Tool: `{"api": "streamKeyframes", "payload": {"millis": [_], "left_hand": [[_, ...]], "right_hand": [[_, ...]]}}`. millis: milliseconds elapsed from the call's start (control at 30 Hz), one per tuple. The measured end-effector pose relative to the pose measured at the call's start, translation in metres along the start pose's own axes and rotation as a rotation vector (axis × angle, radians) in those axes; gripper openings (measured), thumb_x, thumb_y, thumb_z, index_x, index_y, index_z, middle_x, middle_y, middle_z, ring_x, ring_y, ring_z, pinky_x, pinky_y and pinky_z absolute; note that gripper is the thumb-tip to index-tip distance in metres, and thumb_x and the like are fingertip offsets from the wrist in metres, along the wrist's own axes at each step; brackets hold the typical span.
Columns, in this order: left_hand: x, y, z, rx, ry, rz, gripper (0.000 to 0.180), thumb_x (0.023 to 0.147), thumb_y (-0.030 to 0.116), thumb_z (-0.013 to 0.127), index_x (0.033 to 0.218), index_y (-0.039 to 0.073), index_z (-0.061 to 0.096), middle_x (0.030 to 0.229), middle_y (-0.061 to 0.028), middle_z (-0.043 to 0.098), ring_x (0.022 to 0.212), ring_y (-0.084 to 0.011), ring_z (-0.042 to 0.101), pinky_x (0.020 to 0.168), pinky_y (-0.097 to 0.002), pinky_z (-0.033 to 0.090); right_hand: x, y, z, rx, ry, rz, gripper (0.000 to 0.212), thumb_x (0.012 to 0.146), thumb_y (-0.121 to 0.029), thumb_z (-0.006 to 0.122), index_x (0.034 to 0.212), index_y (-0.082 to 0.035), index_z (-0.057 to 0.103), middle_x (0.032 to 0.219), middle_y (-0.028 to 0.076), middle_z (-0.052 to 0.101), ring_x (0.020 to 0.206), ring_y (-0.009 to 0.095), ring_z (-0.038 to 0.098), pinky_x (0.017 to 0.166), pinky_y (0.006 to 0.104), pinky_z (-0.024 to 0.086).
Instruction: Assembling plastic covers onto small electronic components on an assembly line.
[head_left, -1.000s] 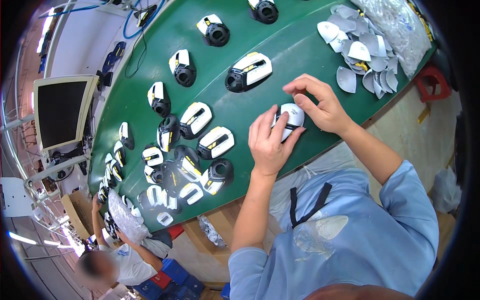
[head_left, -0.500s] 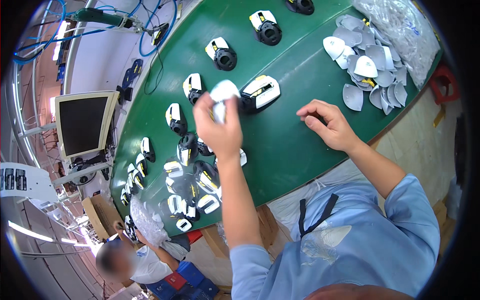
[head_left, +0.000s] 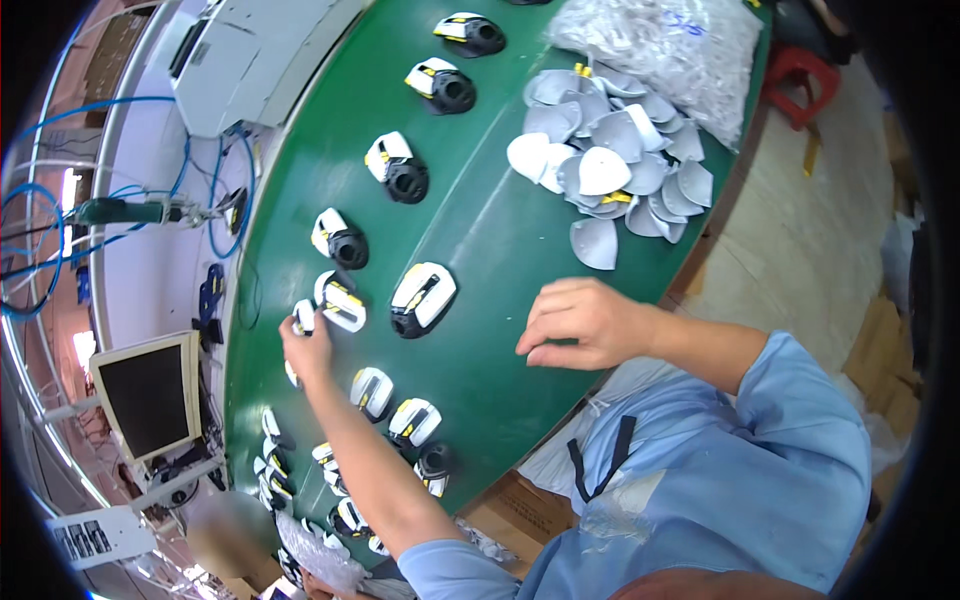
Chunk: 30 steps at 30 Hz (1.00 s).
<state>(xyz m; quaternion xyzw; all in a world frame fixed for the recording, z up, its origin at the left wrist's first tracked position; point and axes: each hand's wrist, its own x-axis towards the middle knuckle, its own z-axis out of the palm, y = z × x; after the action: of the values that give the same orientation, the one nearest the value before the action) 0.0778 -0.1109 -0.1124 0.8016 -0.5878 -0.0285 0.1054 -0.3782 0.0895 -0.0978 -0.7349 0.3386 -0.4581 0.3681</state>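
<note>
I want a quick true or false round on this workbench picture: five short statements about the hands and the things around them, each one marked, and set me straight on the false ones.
1. The left hand has its fingers on a white part. True.
2. The clear plastic bag lies beside the pile of grey and white shells. True.
3. The right hand is reaching into that pile. False: it is apart from the pile, over the green table.
4. The stool on the floor is blue. False: it is red.
5. The monitor has a dark screen. True.
</note>
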Motion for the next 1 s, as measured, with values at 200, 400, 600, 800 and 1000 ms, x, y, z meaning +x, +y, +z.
{"api": "streamKeyframes", "payload": {"millis": [200,400,600,800,1000], "left_hand": [[-0.083,0.074,-0.082,-0.525,-0.064,0.059,0.057,0.091,0.027,0.088,0.139,0.006,0.065,0.114,-0.0194,0.076,0.096,-0.0282,0.074,0.091,-0.0417,0.059],[-0.239,0.145,-0.057,-0.296,-0.155,0.636,0.057,0.089,0.025,0.087,0.137,0.002,0.067,0.124,-0.0216,0.072,0.116,-0.0434,0.068,0.102,-0.0509,0.054],[-0.272,0.143,-0.042,-0.134,-0.203,0.335,0.058,0.098,0.043,0.08,0.135,-0.001,0.071,0.114,-0.0243,0.072,0.1,-0.0425,0.073,0.084,-0.0506,0.058],[-0.254,0.108,-0.06,-0.227,-0.247,0.665,0.076,0.085,0.041,0.091,0.146,0.004,0.066,0.143,-0.0261,0.058,0.127,-0.0452,0.058,0.105,-0.054,0.05],[-0.247,0.118,-0.038,-0.18,-0.39,0.903,0.099,0.067,0.047,0.101,0.152,0.012,0.064,0.163,-0.0248,0.048,0.145,-0.0487,0.045,0.116,-0.0569,0.046]], "right_hand": [[-0.022,-0.01,-0.1,-0.31,0.252,0.19,0.011,0.093,-0.013,0.083,0.102,-0.008,0.08,0.095,0.008,0.076,0.09,0.029,0.071,0.078,0.0394,0.056],[0.017,-0.01,-0.142,-0.607,0.163,0.013,0.011,0.095,-0.015,0.08,0.102,-0.006,0.079,0.098,0.009,0.077,0.092,0.031,0.07,0.079,0.0421,0.055],[0.024,0.044,-0.24,-0.954,0.489,0.137,0.022,0.101,-0.027,0.074,0.105,-0.006,0.081,0.094,0.011,0.078,0.089,0.035,0.072,0.082,0.0445,0.056],[0.02,0.103,-0.319,-1.323,0.185,0.295,0.028,0.101,-0.028,0.076,0.117,-0.005,0.08,0.11,0.014,0.081,0.097,0.033,0.075,0.086,0.0412,0.057],[0.042,0.126,-0.331,-1.337,0.174,0.503,0.027,0.086,-0.038,0.076,0.091,-0.013,0.084,0.086,0.017,0.079,0.083,0.04,0.076,0.08,0.0511,0.06]]}}
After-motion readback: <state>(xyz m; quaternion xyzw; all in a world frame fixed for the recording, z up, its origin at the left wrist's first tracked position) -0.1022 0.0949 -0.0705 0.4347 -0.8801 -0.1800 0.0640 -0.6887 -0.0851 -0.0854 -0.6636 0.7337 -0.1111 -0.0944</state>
